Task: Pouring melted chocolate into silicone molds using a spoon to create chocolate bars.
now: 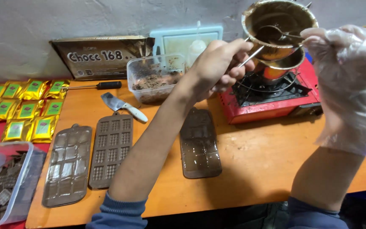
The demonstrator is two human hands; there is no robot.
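Your left hand (217, 68) is closed on the spoon (272, 36), scooping inside the pot (278, 29); your gloved right hand (348, 80) grips the pot's rim, tilting it toward the spoon.

An orange wooden table (259, 169) stands against a rough, pale grey plastered wall (26, 29), evenly lit.

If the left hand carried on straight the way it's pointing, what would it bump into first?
Probably the metal bowl of melted chocolate. The left hand points up and right, with the spoon in its grip already reaching inside the bowl. Depth is hard to judge from this one view.
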